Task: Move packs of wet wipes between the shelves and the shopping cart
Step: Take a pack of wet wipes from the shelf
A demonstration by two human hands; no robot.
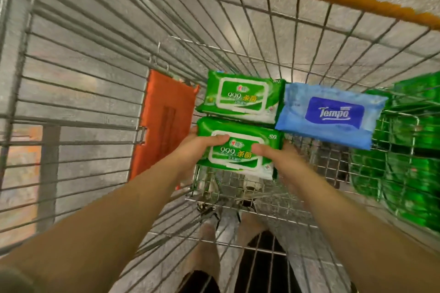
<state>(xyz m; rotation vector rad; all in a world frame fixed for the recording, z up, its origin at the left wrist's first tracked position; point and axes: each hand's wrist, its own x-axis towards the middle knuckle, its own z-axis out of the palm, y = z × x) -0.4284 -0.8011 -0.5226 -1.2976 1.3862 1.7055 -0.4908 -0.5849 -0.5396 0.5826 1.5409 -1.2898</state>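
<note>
Partly blurred green packs (409, 162) beyond cart (95, 93)

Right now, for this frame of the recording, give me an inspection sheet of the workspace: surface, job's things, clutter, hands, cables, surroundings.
Surface: wire shopping cart with an orange rim, seen from above; the floor shows through the mesh.
Job's things: near green pack held between both hands; far green pack lies just beyond it; blue pack lies to the right of the far one.
Clutter: orange flap on the cart's left wall.
Hands: left hand grips the near pack's left end, right hand its right end, thumbs on top.
Cables: nothing seen.
Surroundings: blurred green goods outside the cart on the right; grey floor; the person's legs below.
</note>
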